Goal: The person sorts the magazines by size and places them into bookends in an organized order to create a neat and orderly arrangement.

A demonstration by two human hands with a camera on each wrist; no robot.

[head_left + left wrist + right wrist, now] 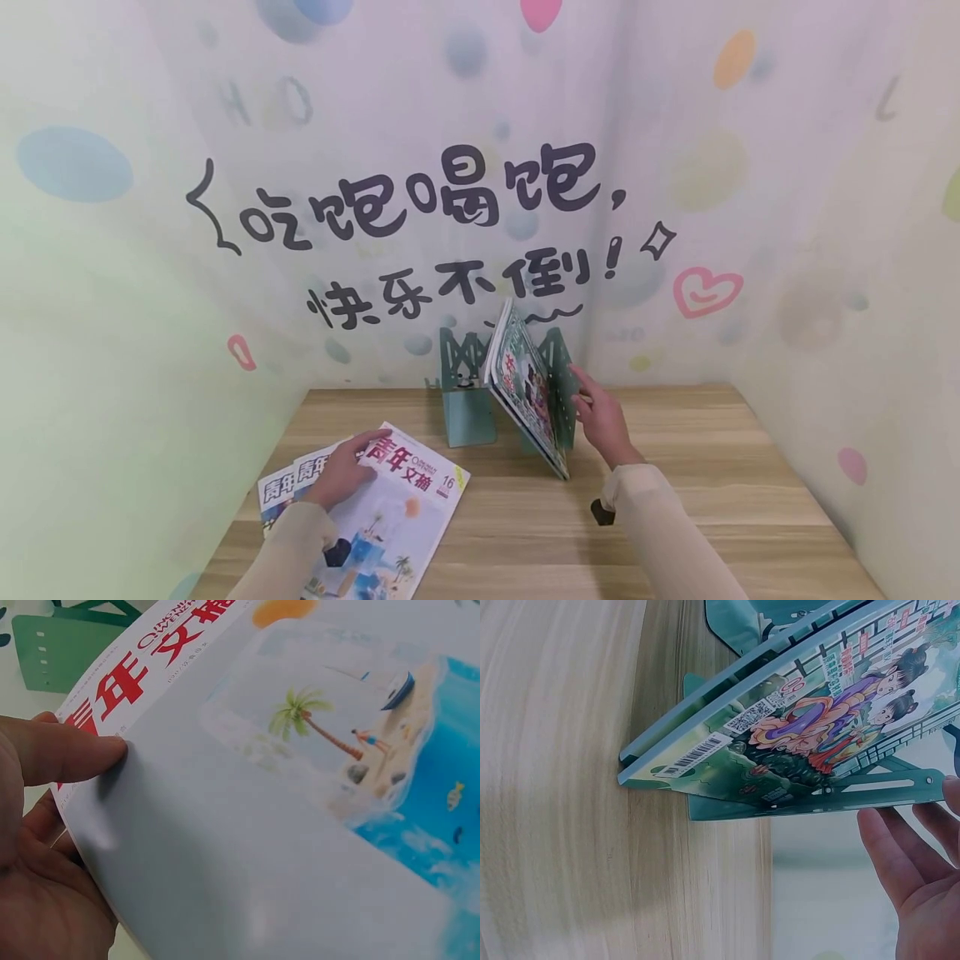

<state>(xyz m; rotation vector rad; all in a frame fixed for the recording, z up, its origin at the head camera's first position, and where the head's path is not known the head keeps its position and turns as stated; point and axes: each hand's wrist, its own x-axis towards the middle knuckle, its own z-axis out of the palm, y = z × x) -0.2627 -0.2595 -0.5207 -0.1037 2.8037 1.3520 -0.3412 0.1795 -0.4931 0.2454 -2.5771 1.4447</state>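
My left hand (347, 475) grips the upper left edge of a magazine (431, 521) with a red title and a beach picture. In the left wrist view, the thumb (90, 754) lies on its cover and the other fingers are underneath. My right hand (606, 427) touches the outer side of a green metal bookend (561, 375), its fingers (889, 851) fairly straight. Two illustrated magazines (817, 727) lean at a slant against the bookend's inner side, their lower corners on the table.
More magazines (279, 486) with blue-and-white titles lie fanned out under the left forearm. The bookend's left panel and base (471, 417) stand left of the leaning magazines. The wooden table (675, 417) meets a printed wall (375, 100) at the back.
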